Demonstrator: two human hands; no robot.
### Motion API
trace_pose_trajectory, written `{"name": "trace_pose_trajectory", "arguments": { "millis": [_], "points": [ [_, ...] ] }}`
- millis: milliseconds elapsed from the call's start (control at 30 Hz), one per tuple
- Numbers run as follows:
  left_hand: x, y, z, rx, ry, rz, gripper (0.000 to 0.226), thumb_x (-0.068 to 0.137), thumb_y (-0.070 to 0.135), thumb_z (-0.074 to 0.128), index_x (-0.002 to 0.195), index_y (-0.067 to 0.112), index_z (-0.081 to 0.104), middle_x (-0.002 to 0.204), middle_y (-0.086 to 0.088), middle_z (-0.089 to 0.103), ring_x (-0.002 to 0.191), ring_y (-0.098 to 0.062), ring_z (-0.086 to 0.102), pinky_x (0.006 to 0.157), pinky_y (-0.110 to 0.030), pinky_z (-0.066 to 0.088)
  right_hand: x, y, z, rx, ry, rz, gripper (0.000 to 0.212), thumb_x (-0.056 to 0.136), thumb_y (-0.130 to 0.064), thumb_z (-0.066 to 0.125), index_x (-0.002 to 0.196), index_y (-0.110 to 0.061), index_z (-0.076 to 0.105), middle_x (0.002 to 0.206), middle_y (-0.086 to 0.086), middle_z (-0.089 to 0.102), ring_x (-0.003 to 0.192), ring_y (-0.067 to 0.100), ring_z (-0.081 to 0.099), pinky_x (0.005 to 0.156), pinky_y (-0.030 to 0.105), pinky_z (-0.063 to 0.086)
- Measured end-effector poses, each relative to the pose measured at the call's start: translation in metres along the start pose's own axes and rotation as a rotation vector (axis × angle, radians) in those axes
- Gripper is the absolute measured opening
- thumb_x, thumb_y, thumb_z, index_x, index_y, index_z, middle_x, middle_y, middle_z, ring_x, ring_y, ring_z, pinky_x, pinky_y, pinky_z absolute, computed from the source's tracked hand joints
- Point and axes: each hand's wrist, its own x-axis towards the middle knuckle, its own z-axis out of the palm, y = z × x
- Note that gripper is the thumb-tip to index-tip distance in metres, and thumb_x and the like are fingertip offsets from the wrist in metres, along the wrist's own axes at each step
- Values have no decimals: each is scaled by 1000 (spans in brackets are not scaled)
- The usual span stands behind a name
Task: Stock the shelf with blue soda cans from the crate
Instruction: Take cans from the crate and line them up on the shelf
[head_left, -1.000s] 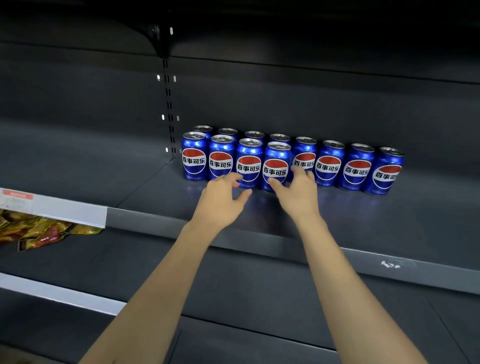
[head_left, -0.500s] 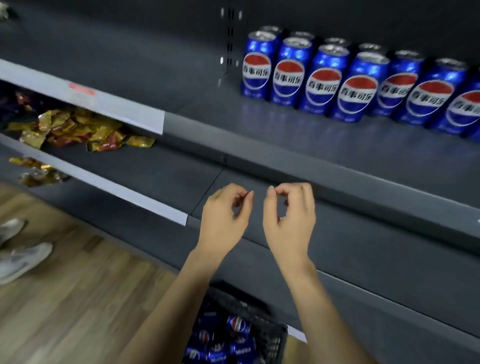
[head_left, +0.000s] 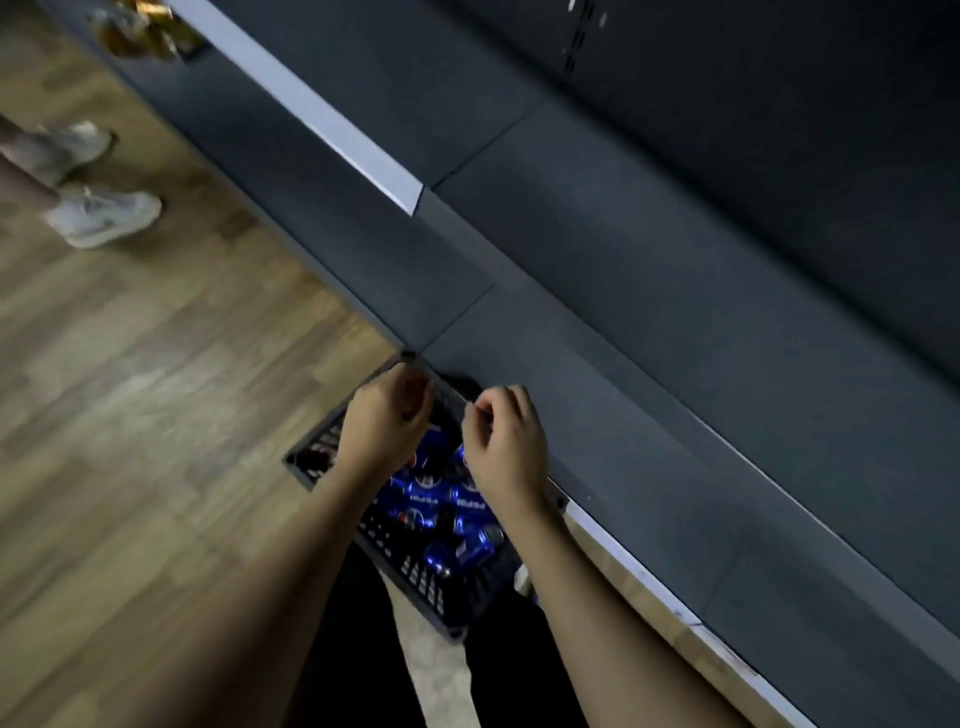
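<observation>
Head camera looks steeply down, close above the crate (head_left: 415, 577).

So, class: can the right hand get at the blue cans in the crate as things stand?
Probably yes: the right hand hovers empty above the open-topped crate, with the blue cans lying uncovered.

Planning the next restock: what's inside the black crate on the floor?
Blue soda cans lie loose on their sides in the crate. Both hands hover above, hiding part of it, so no full count.

arms: we've got both bare to past the elbow, no sleeves
left hand (head_left: 387, 415): no rings
right hand (head_left: 506, 441): same
legs: black trousers (head_left: 358, 649)
</observation>
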Motion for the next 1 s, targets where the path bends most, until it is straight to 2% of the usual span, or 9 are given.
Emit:
{"name": "trace_pose_trajectory", "arguments": {
  "millis": [100, 167, 233, 400, 467, 533, 633, 800, 1000],
  "points": [
    [-16, -44, 29, 64, -87, -133, 18, 92, 23, 56, 96, 6, 61, 86, -12, 67, 77, -30, 62, 60, -32, 42, -27, 25, 31, -48, -160, 59, 21, 90, -27, 48, 81, -10, 54, 87, 5, 54, 63, 21, 50, 51, 30, 35],
    [-21, -75, 49, 73, -143, -214, 16, 90, 23, 57, 97, 9, 60, 90, -10, 68, 81, -29, 63, 63, -34, 47, -44, 43, 54, -50, -303, 111, 14, 92, -20, 53, 86, -8, 55, 94, 7, 54, 68, 23, 52, 54, 34, 40],
    [-22, -105, 70, 100, -205, -271, 19, 92, 23, 55, 103, 9, 60, 94, -10, 67, 84, -28, 62, 62, -30, 42, -60, 64, 82, -59, -428, 153, 13, 94, -20, 52, 91, -8, 55, 101, 7, 53, 75, 22, 53, 61, 35, 44],
    [-19, -186, 135, 210, -297, -312, 24, 95, 23, 47, 113, 9, 56, 107, -13, 64, 92, -30, 60, 68, -32, 45, -90, 127, 161, -137, -692, 258, 15, 96, -19, 47, 104, -8, 53, 116, 8, 48, 92, 24, 54, 72, 28, 42],
    [-16, -219, 165, 244, -353, -307, 28, 96, 23, 47, 119, 9, 53, 113, -13, 61, 98, -29, 58, 71, -32, 46, -99, 156, 193, -175, -773, 299, 22, 96, -18, 48, 116, -9, 51, 125, 9, 46, 104, 25, 53, 81, 29, 44],
    [-10, -248, 194, 302, -394, -294, 35, 95, 25, 48, 127, 10, 48, 123, -13, 55, 108, -29, 54, 81, -36, 48, -104, 185, 222, -210, -835, 348, 34, 97, -20, 49, 128, -9, 45, 134, 9, 41, 116, 25, 49, 90, 30, 43],
    [8, -285, 237, 423, -464, -263, 48, 93, 26, 53, 136, 11, 41, 132, -11, 49, 120, -28, 45, 94, -38, 43, -106, 230, 264, -278, -859, 416, 49, 95, -25, 53, 138, -8, 36, 142, 12, 34, 126, 27, 42, 97, 32, 42],
    [42, -325, 306, 574, -532, -120, 57, 91, 19, 54, 142, 9, 30, 138, -11, 41, 126, -29, 38, 99, -37, 36, -102, 298, 322, -389, -785, 544, 63, 92, -28, 58, 143, -7, 27, 144, 14, 32, 130, 29, 37, 101, 36, 41],
    [77, -357, 383, 719, -490, 109, 56, 94, 14, 45, 145, 6, 22, 143, -12, 33, 130, -29, 32, 106, -34, 28, -97, 363, 375, -567, -680, 430, 61, 92, -16, 53, 144, -4, 24, 144, 17, 31, 130, 30, 35, 107, 35, 33]
  ]
}}
